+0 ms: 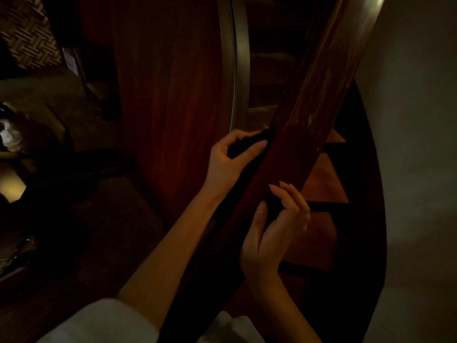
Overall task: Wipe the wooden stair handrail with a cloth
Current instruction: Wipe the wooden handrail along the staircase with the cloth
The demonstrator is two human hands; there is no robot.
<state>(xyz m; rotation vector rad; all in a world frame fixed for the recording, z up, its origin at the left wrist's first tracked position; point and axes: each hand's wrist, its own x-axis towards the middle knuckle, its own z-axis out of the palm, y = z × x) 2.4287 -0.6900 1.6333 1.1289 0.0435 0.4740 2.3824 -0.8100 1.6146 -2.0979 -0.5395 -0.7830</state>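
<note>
A broad, dark red-brown wooden handrail [319, 95] slopes from the top right down to the bottom middle. My left hand [230, 159] grips a dark cloth [244, 144] and presses it against the rail's left edge. Lower down, my right hand [272, 229] pinches another dark part of the cloth [272, 206] between thumb and fingers on top of the rail. The light is dim, so whether it is one cloth or two is unclear.
A curved metal strip [238, 58] and a red wooden panel [168, 95] stand left of the rail. Wooden stair treads [324, 184] drop away to the right beside a pale wall [415, 144]. Dark carpet [103, 219] and furniture lie at left.
</note>
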